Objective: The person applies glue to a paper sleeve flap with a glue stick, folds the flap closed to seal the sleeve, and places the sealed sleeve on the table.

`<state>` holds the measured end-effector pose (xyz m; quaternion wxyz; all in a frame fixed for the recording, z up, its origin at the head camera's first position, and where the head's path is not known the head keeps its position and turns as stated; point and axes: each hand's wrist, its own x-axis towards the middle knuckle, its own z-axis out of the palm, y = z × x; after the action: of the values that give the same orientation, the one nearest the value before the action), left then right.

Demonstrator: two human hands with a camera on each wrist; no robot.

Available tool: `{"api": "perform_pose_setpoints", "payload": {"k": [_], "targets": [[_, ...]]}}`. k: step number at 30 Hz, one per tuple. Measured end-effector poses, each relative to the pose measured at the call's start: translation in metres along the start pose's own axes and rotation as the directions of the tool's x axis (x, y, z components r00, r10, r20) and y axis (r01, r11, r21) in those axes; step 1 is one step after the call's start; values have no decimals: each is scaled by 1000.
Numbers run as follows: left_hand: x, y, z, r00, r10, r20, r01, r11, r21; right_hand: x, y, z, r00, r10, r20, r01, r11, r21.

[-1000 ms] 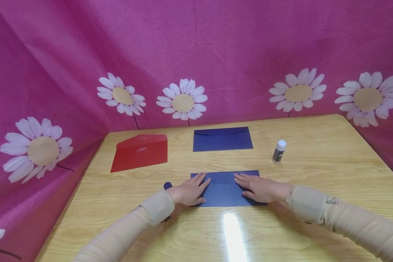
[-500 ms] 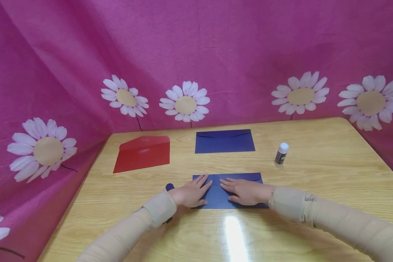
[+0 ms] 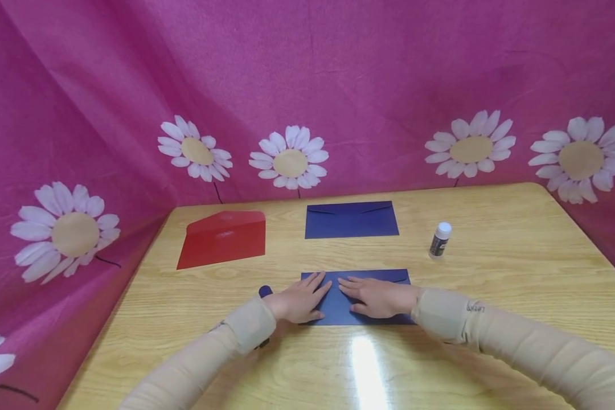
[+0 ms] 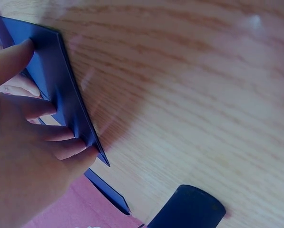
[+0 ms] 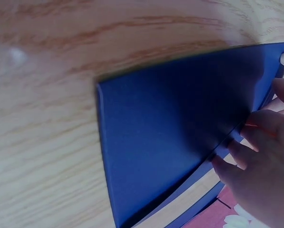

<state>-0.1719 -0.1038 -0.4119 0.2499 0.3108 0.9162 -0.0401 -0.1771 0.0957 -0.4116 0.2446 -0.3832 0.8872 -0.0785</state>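
1 blue envelope (image 3: 338,313) lay flat on the table (image 3: 517,256) beneath the left hand (image 3: 298,300) and right hand (image 3: 376,297), their fingers extended and touching it; beyond it, another blue envelope (image 3: 352,223) lay between a red envelope (image 3: 225,244) and a white-capped tube (image 3: 439,241).

Blue envelope (image 3: 335,310); red envelope (image 3: 226,245); magenta cloth (image 3: 369,80), white daisy pattern (image 3: 289,163).

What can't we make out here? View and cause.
Head: middle of dark object, behind left sleeve.
Head: lettering on white-capped stick, too small.
Head: parts of near envelope, under left hand and right hand.
Left wrist: rest of dark object, cut by bottom edge.
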Motion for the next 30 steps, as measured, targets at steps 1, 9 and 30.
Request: {"api": "perform_pose_setpoints", "payload": {"k": [1, 9, 30], "targets": [[0, 0, 0, 1000, -1, 1, 1, 1000, -5, 0, 0, 0, 1000, -2, -2, 2, 1000, -2], [-3, 0, -1, 1000, -1, -26, 0, 1000, -16, 1, 1, 1, 1000, -18, -22, 18, 1000, 6], [-14, -2, 1, 879, -257, -401, 19, 861, -509, -32, 34, 4, 855, 103, -509, 36, 966, 255]]}}
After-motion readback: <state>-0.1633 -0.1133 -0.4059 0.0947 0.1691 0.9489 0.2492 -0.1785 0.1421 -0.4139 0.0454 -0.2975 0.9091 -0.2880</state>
